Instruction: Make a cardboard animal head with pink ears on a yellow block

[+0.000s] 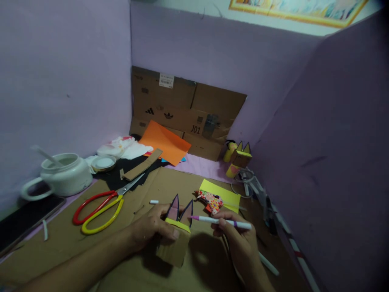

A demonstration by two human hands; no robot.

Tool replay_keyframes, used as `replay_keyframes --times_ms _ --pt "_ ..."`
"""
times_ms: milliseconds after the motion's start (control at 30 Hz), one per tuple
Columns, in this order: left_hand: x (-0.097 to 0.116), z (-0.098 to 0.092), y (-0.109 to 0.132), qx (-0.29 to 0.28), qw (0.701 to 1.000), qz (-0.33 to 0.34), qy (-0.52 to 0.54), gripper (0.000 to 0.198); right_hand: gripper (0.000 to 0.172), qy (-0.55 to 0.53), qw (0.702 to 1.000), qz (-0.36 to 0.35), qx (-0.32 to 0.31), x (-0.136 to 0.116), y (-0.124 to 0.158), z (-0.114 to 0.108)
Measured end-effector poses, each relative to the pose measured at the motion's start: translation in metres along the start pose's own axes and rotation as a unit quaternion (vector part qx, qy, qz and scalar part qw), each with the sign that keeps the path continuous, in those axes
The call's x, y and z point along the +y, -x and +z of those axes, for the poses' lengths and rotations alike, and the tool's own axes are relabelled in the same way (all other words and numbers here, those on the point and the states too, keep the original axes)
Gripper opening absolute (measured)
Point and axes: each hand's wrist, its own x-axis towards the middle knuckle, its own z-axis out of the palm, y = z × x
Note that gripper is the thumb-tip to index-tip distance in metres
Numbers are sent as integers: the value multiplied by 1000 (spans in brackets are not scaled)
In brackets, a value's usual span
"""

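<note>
In the head view my left hand (159, 225) grips a small cardboard piece (174, 247) with a yellow band and two pointed ears, mauve inside and dark along the edges. My right hand (235, 235) is closed around a white felt-tip pen (212, 221) with a purple ring. The pen's pinkish-purple tip meets or nearly meets the right-hand ear; I cannot tell which. Just beyond the pen lies a patterned paper figure (212, 200) partly over a yellow sheet (234, 198). A small white cap (154, 201) rests behind my left hand.
Scissors (117, 194) with red and yellow handles lie at left, near a white pot (67, 174) and a dark phone (27, 219). An orange sheet (164, 142) leans at the back. Another eared cardboard figure (242, 156) stands back right. A second pen (269, 263) lies beside my right wrist.
</note>
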Motion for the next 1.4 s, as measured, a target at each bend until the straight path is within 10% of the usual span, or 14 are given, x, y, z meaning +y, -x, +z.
replay_keyframes --times_ms 1400 --pt "5 0 -2 1 1000 -21 -2 48 28 7 1000 21 -5 6 0 0"
